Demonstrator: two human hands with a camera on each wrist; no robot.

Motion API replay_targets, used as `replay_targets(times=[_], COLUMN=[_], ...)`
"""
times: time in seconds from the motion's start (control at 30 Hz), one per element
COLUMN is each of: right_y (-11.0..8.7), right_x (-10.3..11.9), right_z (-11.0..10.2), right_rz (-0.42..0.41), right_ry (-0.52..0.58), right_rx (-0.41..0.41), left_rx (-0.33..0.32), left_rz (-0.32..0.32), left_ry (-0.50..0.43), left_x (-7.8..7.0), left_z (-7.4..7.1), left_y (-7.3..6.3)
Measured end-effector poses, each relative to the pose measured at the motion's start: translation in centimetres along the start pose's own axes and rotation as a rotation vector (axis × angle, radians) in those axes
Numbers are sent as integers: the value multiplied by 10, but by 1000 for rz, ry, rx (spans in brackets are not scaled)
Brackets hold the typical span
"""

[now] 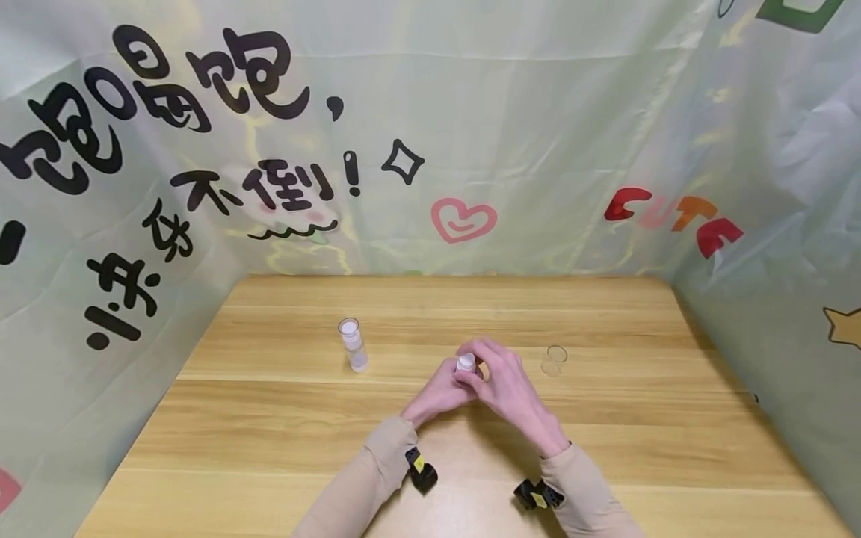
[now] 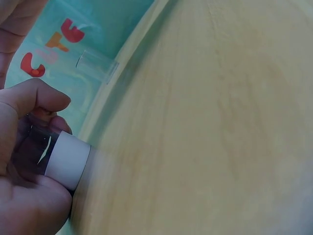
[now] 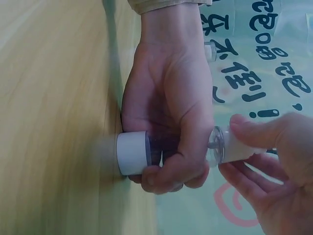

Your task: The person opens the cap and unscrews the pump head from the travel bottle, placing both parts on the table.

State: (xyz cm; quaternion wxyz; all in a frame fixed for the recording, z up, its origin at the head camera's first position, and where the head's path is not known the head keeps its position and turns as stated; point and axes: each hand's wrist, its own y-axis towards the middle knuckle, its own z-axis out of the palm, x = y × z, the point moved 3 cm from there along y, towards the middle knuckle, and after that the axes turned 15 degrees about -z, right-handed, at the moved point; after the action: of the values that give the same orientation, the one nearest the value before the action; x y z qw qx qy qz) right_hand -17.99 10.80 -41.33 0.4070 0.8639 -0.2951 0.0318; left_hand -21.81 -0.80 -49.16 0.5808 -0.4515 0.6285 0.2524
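My left hand [image 1: 439,390] grips a small clear bottle with a white base [image 3: 132,153], its fingers curled round the middle. The base rests at the tabletop in the right wrist view. At the other end is a white pump top [image 3: 237,145] with a clear collar, and my right hand [image 1: 503,379] pinches it between thumb and fingers. A thin stem shows between collar and bottle, beside the left hand. The left wrist view shows the clear body [image 2: 33,149] inside the left fingers. Much of the body is hidden by that hand.
A second clear bottle with a white top [image 1: 353,342] stands upright on the wooden table [image 1: 269,441], left of the hands. A clear, hollow cap [image 1: 554,362] stands to their right. Printed cloth walls [image 1: 538,149] enclose the table's back and sides.
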Motion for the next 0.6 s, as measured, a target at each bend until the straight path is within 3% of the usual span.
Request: replay_targets(times=[0.17, 0.4, 0.6], right_y=[-2, -3, -3], right_x=[2, 1, 2], right_z=[-1, 2, 2], right_rz=[-11, 56, 39], right_ry=[100, 36, 101], right_rx=[46, 41, 44], left_rx=[6, 5, 22], left_rz=[6, 41, 58], left_ry=[-38, 33, -20], left_x=[2, 1, 1], left_z=[0, 0, -1], left_y=[1, 1, 1])
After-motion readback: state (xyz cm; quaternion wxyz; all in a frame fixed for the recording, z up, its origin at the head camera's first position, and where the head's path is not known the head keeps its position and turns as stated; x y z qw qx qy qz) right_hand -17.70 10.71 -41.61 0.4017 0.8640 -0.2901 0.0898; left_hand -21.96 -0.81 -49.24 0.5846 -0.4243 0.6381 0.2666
